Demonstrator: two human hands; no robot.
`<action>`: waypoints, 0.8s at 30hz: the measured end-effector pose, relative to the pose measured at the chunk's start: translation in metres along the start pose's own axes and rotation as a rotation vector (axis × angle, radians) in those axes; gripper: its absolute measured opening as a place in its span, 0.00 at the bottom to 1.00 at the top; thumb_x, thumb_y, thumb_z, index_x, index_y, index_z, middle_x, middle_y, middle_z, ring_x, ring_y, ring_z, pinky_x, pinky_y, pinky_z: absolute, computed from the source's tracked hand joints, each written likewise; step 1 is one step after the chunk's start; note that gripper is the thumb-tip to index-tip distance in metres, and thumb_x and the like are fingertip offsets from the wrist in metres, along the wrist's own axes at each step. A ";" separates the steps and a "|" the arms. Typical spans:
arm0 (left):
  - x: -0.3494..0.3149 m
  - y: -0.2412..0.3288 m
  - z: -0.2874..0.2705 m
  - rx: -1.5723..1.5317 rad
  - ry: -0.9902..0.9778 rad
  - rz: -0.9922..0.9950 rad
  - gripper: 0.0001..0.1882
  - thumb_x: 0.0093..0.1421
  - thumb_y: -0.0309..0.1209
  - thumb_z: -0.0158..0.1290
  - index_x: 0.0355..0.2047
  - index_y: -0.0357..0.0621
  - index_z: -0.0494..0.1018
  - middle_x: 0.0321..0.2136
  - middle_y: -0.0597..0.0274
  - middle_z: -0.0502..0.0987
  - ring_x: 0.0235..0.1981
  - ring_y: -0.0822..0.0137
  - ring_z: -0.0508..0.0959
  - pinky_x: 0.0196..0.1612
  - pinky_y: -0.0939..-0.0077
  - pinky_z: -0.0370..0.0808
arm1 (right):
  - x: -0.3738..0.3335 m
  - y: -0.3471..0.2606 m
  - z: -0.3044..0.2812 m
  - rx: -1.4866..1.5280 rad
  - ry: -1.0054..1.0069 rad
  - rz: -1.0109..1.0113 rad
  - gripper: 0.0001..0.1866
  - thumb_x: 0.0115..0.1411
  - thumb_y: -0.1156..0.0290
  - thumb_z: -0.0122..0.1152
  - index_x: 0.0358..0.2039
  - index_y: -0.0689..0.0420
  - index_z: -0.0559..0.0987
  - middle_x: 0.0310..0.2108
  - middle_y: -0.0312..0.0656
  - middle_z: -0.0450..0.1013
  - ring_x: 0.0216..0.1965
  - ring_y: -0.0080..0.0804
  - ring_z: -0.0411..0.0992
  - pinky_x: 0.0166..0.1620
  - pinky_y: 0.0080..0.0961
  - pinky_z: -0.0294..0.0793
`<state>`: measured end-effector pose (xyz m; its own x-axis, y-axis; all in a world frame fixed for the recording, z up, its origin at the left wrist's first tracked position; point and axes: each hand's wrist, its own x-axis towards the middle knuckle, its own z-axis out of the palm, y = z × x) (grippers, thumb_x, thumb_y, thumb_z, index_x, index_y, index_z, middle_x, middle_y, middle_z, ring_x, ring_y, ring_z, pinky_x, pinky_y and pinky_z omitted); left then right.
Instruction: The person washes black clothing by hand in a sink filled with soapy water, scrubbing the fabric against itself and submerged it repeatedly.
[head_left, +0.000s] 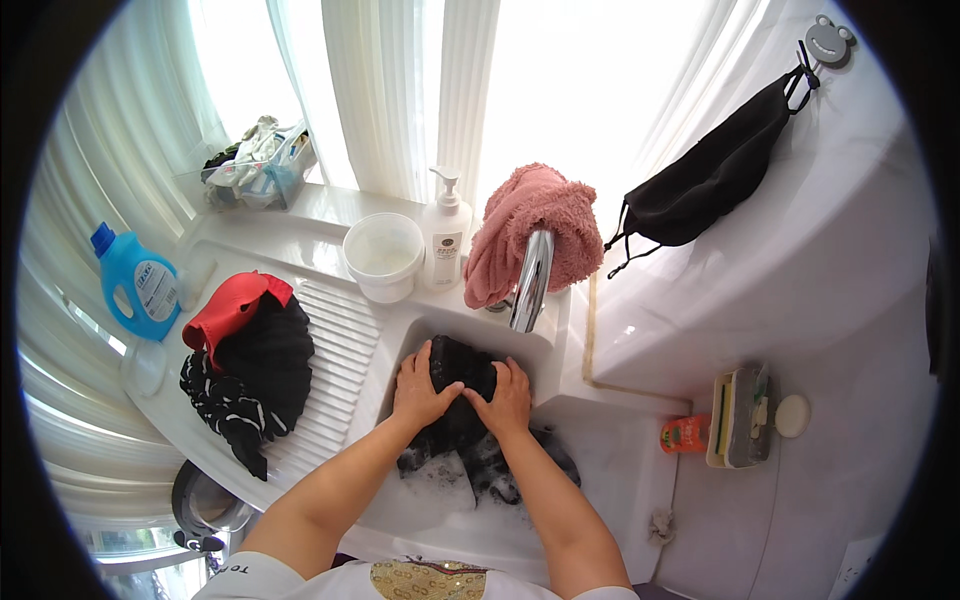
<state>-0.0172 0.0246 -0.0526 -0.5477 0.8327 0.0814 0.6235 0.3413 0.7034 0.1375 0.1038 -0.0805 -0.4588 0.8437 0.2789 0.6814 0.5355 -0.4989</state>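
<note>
Both my hands are down in a white sink [400, 340], gripping a bunched wet black garment [452, 420]. My left hand [422, 397] presses on its left side, and my right hand [502, 400] holds its right side, with the thumbs almost meeting over the cloth. More black fabric [550, 455] spreads below and right of my wrists in sudsy water [440, 485]. What kind of garment it is cannot be made out. Just beyond my hands stands the chrome faucet [534, 280], with a pink fluffy towel [510, 225] draped around it.
Left on the ribbed washboard [335, 350] lie a red garment [235, 305] and black clothes [265, 365]. A blue detergent bottle [138, 280], white tub [383, 255], pump bottle [446, 235] and clear bin [262, 175] line the ledge. At right are a hanging black mask [715, 165] and a sponge holder [740, 418].
</note>
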 end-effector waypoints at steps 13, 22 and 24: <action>0.011 -0.078 0.104 0.469 -0.952 -0.015 0.22 0.56 0.38 0.52 0.49 0.43 0.70 0.44 0.45 0.73 0.45 0.50 0.75 0.48 0.57 0.71 | -0.027 0.049 0.109 -0.205 -0.759 0.496 0.31 0.56 0.62 0.56 0.60 0.52 0.61 0.55 0.52 0.63 0.55 0.45 0.63 0.56 0.41 0.61; 0.002 0.000 0.018 -1.598 -0.306 -0.690 0.28 0.62 0.52 0.44 0.50 0.42 0.70 0.44 0.52 0.76 0.43 0.56 0.77 0.48 0.61 0.72 | -0.012 0.007 0.029 1.306 -0.076 0.499 0.25 0.52 0.74 0.63 0.51 0.60 0.69 0.52 0.49 0.67 0.50 0.34 0.67 0.54 0.27 0.63; -0.001 0.022 0.007 -1.772 -0.382 -0.746 0.33 0.60 0.61 0.39 0.45 0.43 0.72 0.38 0.54 0.77 0.37 0.57 0.77 0.45 0.61 0.74 | -0.029 -0.040 -0.003 1.082 -0.089 0.214 0.22 0.51 0.75 0.65 0.47 0.56 0.72 0.60 0.52 0.57 0.58 0.39 0.60 0.58 0.28 0.58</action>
<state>0.0004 0.0342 -0.0422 -0.1124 0.8710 -0.4782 -0.9394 0.0638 0.3369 0.1246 0.0583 -0.0663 -0.4597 0.8858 0.0632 -0.0869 0.0259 -0.9959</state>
